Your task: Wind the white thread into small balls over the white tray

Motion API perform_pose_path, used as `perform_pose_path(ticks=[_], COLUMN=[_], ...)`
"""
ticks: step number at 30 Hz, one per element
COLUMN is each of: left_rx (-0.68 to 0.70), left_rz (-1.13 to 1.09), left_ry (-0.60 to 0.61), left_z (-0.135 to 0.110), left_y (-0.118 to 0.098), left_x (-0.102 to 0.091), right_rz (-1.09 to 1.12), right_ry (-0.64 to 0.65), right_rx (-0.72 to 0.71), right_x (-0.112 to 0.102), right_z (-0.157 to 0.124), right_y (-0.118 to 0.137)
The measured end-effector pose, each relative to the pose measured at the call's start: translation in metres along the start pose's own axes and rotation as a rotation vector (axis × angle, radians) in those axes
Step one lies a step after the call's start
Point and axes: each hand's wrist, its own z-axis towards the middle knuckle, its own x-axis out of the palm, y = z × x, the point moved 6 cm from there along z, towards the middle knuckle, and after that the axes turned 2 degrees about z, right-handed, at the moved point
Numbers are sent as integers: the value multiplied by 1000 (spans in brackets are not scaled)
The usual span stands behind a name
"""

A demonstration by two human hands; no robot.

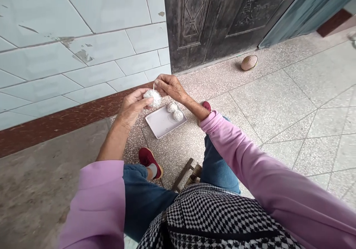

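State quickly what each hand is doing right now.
Left hand: closed on the white fluffy ball.
Right hand: pinching the thin strand rising from it.

At centre frame the thread tuft (153, 98) looks soft, fibrous and matt white, as do the wound thread balls (178, 115) on the smooth, faintly glossy, plastic-looking tray (160, 127). The floor (278, 104) is speckled terrazzo with a dull sheen, turning to a rough grey concrete patch (33, 189) at lower left. Upper left, the wall tiles (83, 30) are glazed and chipped; the door (222, 15) is dark embossed metal, and the stool (185, 174) is bare wood.
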Motion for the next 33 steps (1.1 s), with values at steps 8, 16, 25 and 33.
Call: perform_pose_path(ticks=[8,16,25,33], left_rx=[39,73,40,-105], left_rz=[-169,-191,64,-78], left_ry=[-37,-181,-228,12], left_z=[-2,15,7,-2], left_y=[-9,4,5,0], left_x=[0,-30,-31,4], right_rz=[-24,-273,-52,67], right_ry=[-23,305,153,21], right_rx=[181,109,38,36], right_x=[15,49,23,2], right_z=[-11,-25,-14,-3], right_y=[2,6,7,2])
